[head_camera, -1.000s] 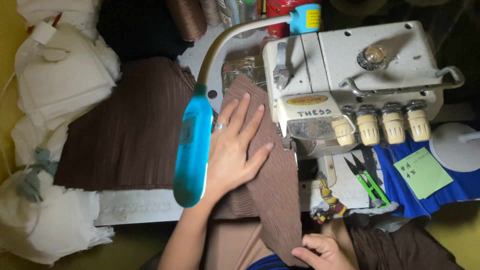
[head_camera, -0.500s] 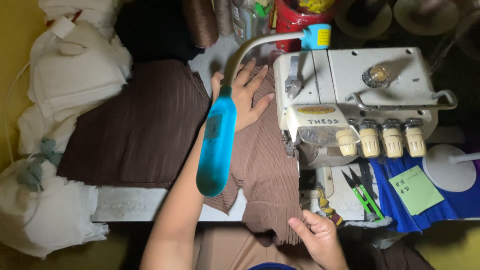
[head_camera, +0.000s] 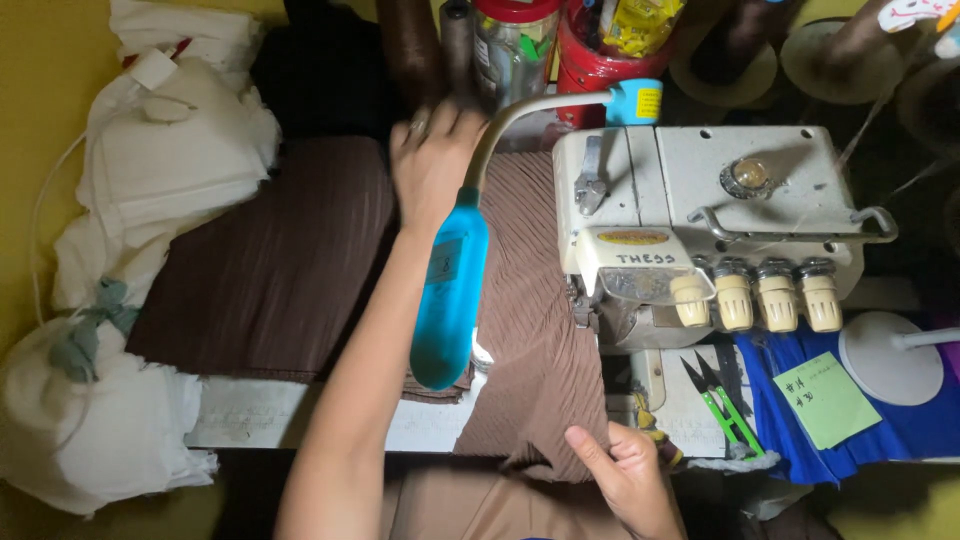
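Brown pleated cloth (head_camera: 530, 330) spread beside sewing machine (head_camera: 700, 230). Left hand (head_camera: 430, 165) flat, fingers spread, on cloth's far end behind blue lamp (head_camera: 448, 290). Right hand (head_camera: 625, 475) pinching cloth's near edge.

The blue lamp head (head_camera: 448, 295) at frame centre hides part of the brown pleated fabric (head_camera: 535, 340), the left hand (head_camera: 432, 165) is motion-blurred, and the right hand (head_camera: 625, 480) is partly cut off by the bottom edge.

Brown cloth (head_camera: 535, 330) under my right hand (head_camera: 625, 475): fine-ribbed, matt. Left hand (head_camera: 430, 165) on same stuff. Lamp head (head_camera: 447, 290): glossy blue plastic, w/ smooth metal neck. Serger (head_camera: 700, 200): cream painted metal, slight sheen. White bundles (head_camera: 170, 170): soft matt fabric.
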